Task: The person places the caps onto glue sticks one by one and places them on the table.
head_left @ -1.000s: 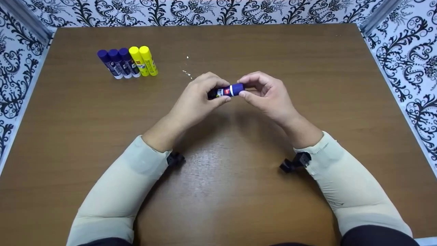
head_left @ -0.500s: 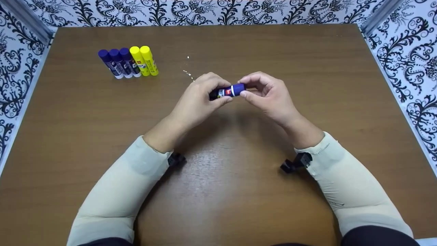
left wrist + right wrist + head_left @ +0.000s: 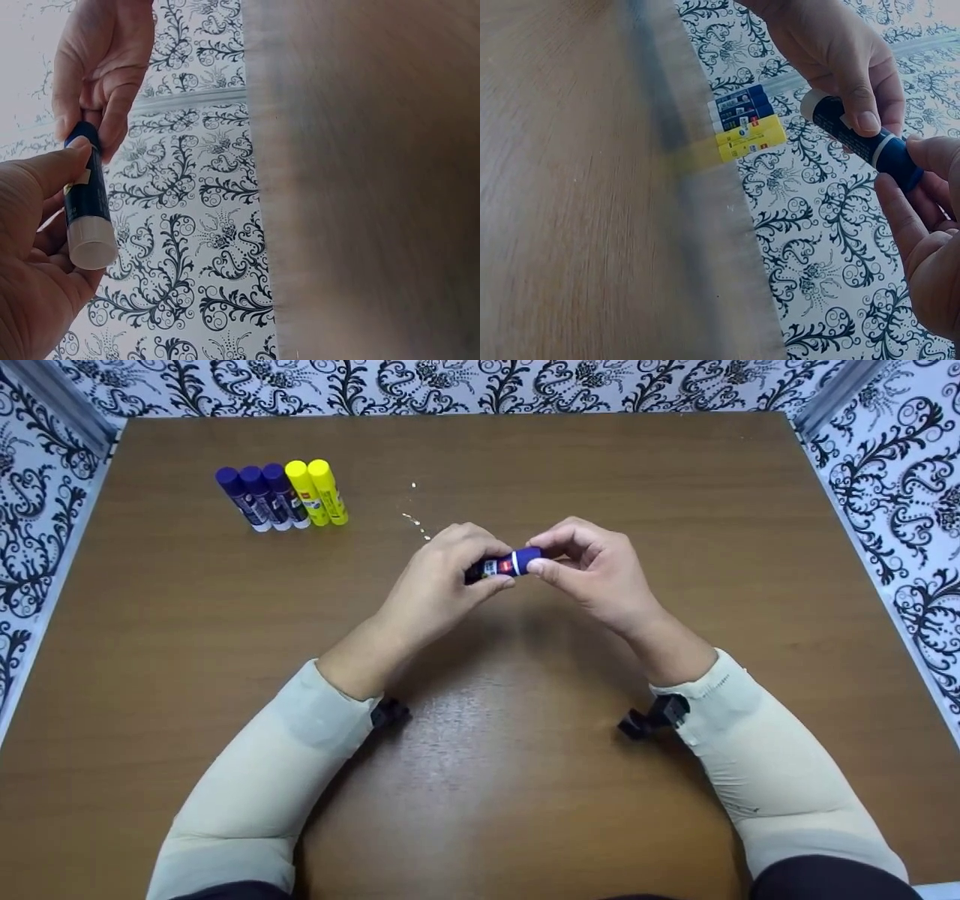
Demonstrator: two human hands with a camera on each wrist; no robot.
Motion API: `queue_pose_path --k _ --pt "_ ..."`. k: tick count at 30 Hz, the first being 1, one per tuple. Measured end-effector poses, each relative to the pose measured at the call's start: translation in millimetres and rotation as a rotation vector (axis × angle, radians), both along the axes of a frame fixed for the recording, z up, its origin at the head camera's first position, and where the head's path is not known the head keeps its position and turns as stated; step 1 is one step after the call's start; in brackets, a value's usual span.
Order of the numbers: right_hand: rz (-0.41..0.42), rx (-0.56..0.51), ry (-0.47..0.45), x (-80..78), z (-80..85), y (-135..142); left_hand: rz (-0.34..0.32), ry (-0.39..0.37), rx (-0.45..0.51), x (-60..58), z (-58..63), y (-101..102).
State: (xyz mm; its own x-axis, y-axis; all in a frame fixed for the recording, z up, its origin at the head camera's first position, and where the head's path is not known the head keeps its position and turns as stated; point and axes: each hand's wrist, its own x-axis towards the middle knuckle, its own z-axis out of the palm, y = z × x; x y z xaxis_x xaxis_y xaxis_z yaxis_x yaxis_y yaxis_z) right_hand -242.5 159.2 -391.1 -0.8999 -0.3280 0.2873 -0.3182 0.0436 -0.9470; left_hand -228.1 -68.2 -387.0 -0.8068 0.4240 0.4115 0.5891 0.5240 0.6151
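Between my two hands, above the table, is a dark blue glue stick (image 3: 504, 565) with a white ring below its cap. My left hand (image 3: 450, 574) grips the body, thumb along the near side. At the other end, my right hand (image 3: 596, 570) pinches the blue cap (image 3: 898, 163) between thumb and fingers. The left wrist view shows the white base (image 3: 93, 244) of the stick pointing toward that camera. The cap sits on the body, and the stick lies nearly level, its capped end toward the right hand.
Back left on the brown table (image 3: 187, 675), three blue glue sticks (image 3: 264, 499) stand in a row beside two yellow ones (image 3: 316, 493). Small white crumbs (image 3: 415, 521) lie beyond the left hand. Patterned white panels (image 3: 450, 388) border the table.
Both hands and the glue stick have shifted very slightly right and toward the body. The grip on the body and cap looks the same.
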Motion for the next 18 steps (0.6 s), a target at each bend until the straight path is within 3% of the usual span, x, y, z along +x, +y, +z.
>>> queue_pose_path --k 13,18 --pt "-0.024 0.002 -0.015 2.7 3.1 1.0 -0.042 0.248 -0.068 3.4 -4.7 1.4" --pt "-0.036 0.012 -0.017 2.4 2.9 0.9 -0.035 0.271 -0.071 3.8 -5.2 2.2"
